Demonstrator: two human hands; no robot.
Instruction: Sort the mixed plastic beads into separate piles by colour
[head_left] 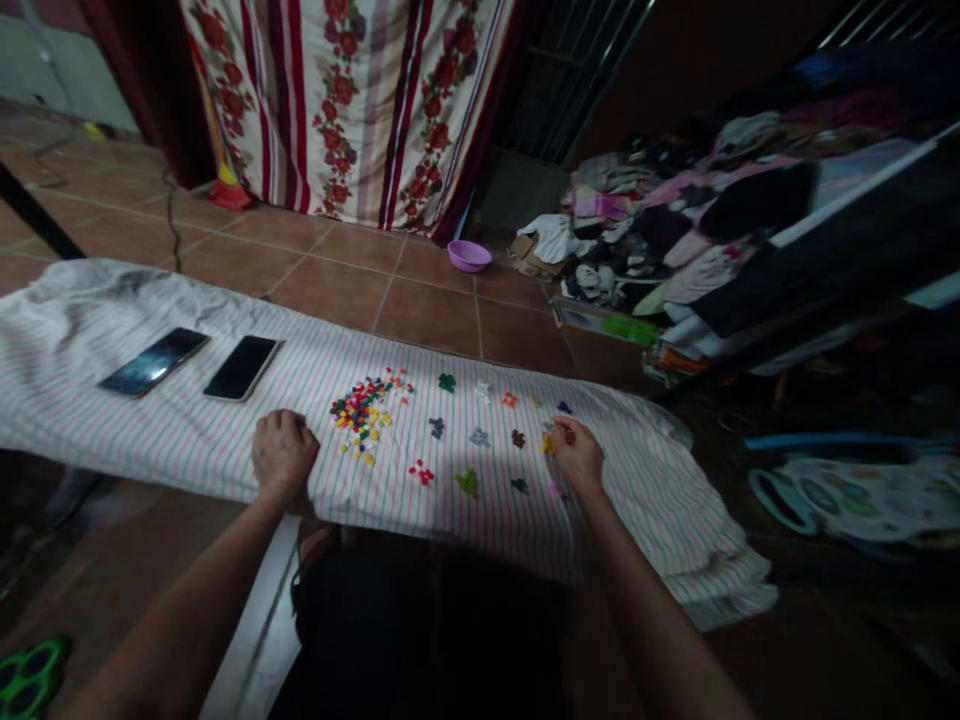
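Note:
On the striped cloth, my left hand (285,450) rests as a loose fist at the front edge, with no object showing in it. To its right lies a mixed heap of small coloured pieces (364,408), like beads. My right hand (579,455) has its fingertips pinched beside a small yellow cluster (547,442); whatever they hold is too small to make out. Sorted clusters lie between the hands: dark green (447,382), white (484,392), orange (509,399), grey (479,437), brown (518,438), red (421,472) and lime green (466,482). A pink cluster (556,489) lies near my right wrist.
Two phones (241,368) lie on the cloth at the left. Beyond the long, low cloth-covered surface (660,500) is a tiled floor (337,290) with a purple basin (469,256). A floral curtain (345,110) hangs behind. Clothes (697,210) are piled at the right.

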